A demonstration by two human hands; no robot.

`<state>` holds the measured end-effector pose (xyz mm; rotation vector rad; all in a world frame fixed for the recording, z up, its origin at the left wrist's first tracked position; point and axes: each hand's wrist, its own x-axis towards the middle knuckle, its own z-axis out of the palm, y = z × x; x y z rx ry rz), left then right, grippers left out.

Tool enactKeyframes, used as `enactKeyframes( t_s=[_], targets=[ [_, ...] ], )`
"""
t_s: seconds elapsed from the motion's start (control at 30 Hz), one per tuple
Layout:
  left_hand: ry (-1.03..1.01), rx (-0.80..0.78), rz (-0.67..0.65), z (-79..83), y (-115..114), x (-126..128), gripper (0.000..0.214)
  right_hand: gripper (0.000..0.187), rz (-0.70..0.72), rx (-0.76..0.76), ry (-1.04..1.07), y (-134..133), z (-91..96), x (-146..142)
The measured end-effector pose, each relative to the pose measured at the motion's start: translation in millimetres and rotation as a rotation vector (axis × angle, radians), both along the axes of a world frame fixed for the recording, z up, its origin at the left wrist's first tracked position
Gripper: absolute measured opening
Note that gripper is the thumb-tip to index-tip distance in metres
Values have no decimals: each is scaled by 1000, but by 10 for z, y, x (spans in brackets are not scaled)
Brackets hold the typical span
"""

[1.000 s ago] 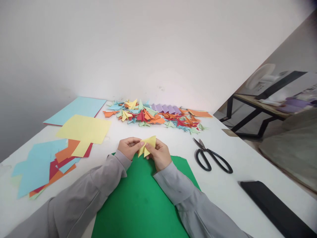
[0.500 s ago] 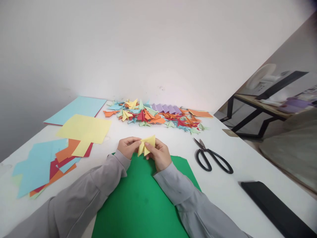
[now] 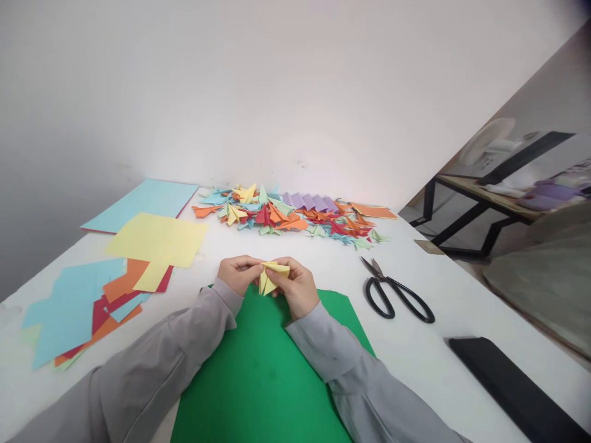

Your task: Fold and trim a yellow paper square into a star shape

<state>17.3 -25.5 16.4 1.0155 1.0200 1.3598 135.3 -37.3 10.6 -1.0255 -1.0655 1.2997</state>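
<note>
A small yellow folded paper [image 3: 268,283] is pinched between my two hands, above the far edge of a green mat [image 3: 272,369]. My left hand [image 3: 239,274] is closed on its left side, thumb in front. On the right side, my right hand [image 3: 299,287] grips it with the thumb across the front; the fingers behind are partly hidden. The paper shows several creased flaps, with the top flap folded down. Beyond my hands lies a heap of small folded paper planes [image 3: 277,215] in several colours.
Black-handled scissors [image 3: 385,289] lie open to the right, with a long black object [image 3: 512,381] nearer me. At the left are loose coloured paper pieces [image 3: 78,301], a yellow sheet [image 3: 157,239] and a blue sheet [image 3: 143,203]. A white wall [image 3: 295,92] rises behind the table.
The yellow paper's upper flap has come down under my right thumb, so the paper stands lower and narrower. My hands have stayed almost in place.
</note>
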Motion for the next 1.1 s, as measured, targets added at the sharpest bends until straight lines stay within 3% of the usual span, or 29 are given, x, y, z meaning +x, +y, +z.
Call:
enactKeyframes(
  t_s=[0.3, 0.5, 0.63, 1.1],
  targets=[
    [25, 62, -48, -48, 5, -6, 10, 19, -29, -48, 51, 15, -19, 17],
    [117, 202, -34, -8, -22, -12, 19, 15, -34, -54, 64, 35, -39, 25],
    [142, 269, -26, 7, -46, 3, 12, 15, -26, -68, 73, 43, -45, 35],
    [238, 112, -43, -26, -8, -22, 14, 7, -18, -46, 31, 49, -62, 43]
  ],
)
